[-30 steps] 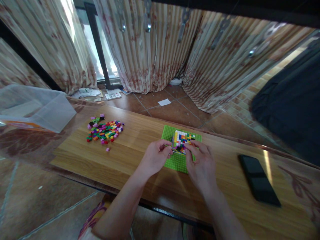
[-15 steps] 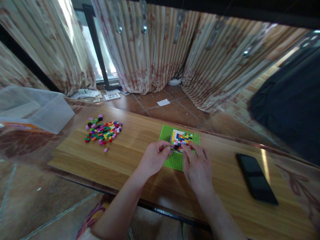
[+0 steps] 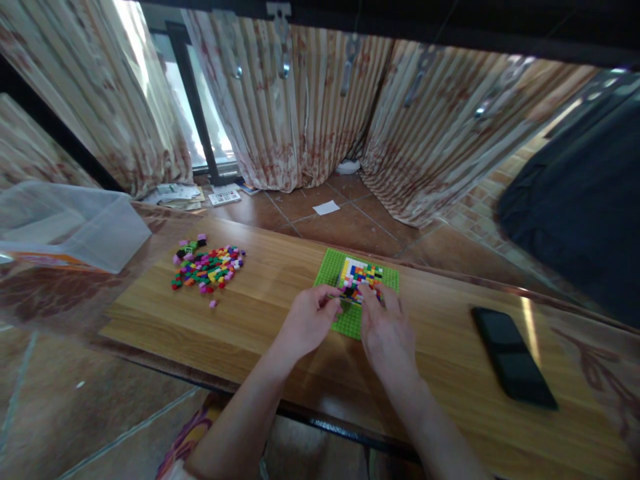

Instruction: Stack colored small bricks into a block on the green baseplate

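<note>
A block of small multicoloured building bricks (image 3: 355, 272) stands on a green studded baseplate (image 3: 327, 267) on the wooden board. My left hand (image 3: 313, 317) is at the block's front left corner, thumb and forefinger pinched together. Whatever lies between those fingertips is too small to make out. From the front right, my right hand (image 3: 387, 327) reaches over the block with bent fingers, its fingertips on the top near the front edge. Those fingers hide part of the block, and I cannot see whether they pinch a brick.
Loose coloured bricks (image 3: 213, 267) lie heaped on the left of the wooden board (image 3: 200, 340), with a single pink brick (image 3: 213, 303) in front. A clear plastic box (image 3: 117, 233) stands at far left. On the right lies a black phone (image 3: 513, 357). Curtains (image 3: 300, 113) hang behind.
My right hand has shifted slightly left over the block, and its fingers have drawn closer together. The left hand keeps its pinch at the corner. The view has tilted a little.
</note>
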The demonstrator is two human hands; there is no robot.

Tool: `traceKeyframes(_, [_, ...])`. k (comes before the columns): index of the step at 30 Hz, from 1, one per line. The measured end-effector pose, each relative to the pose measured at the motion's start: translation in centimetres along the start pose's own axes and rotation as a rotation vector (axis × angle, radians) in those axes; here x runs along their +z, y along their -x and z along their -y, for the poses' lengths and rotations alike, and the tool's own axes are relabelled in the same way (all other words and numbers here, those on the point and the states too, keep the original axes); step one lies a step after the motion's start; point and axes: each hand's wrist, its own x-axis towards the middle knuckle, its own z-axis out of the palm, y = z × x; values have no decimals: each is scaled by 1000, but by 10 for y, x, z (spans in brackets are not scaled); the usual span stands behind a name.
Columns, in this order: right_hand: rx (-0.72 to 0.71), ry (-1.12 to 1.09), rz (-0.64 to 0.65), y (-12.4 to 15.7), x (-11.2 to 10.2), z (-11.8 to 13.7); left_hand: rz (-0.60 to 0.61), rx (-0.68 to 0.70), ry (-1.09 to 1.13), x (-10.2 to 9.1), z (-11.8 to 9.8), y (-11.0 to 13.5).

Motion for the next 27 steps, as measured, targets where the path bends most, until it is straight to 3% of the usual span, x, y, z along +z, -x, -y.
traceKeyframes(4, [33, -20, -2, 0, 3, -2, 2, 14, -20, -1, 1, 0])
traceKeyframes(11, [70, -219, -178, 8, 12, -10, -6, 37, -60, -7, 5, -1])
traceKeyframes(16, [165, -353, -207, 9, 12, -12, -110, 65, -197, -22, 2, -2])
traceKeyframes(20, [136, -382, -251, 8, 11, -14, -314, 31, -427, -48, -4, -3])
traceKeyframes(25, [132, -400, -263, 10, 12, -18, -678, -115, -685, -98, -5, -4])
traceKeyframes(27, [110, -414, -271, 10, 12, -19, -770, -137, -803, -119, -2, -5])
